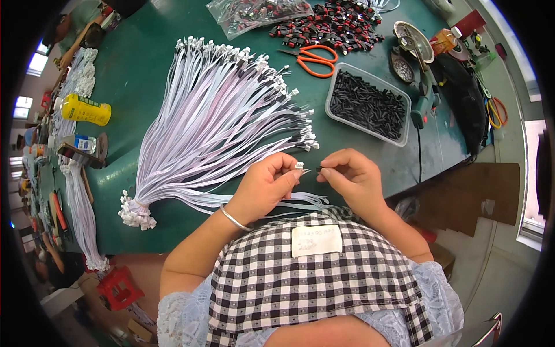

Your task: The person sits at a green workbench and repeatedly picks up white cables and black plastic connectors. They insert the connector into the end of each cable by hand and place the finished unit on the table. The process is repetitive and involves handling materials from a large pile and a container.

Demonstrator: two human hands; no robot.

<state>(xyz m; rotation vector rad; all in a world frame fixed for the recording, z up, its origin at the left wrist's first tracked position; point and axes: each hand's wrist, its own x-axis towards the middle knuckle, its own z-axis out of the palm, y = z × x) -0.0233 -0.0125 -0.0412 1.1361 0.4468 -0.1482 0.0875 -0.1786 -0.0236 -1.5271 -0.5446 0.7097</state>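
My left hand (267, 184) pinches a cable end, with a white connector (299, 165) and thin wire ends sticking out past the fingertips. Close on its right, my right hand (354, 176) holds a small black sleeve (318, 169) between thumb and fingers. A narrow gap separates the wire ends from the sleeve. Fanned out beyond my left hand lies a large bundle of pale flat cables (202, 110), tied near its lower left end; several have black sleeves by their white connectors. Beyond my right hand stands a clear plastic tub (361, 133) full of black sleeves.
Orange-handled scissors (318, 61) lie behind the tub, near a pile of black-and-red connectors (335, 26) and a plastic bag (254, 14). A green corded tool (425, 104) and metal dish (413, 36) are at right. Left are a yellow bottle (87, 110) and more cables (78, 202).
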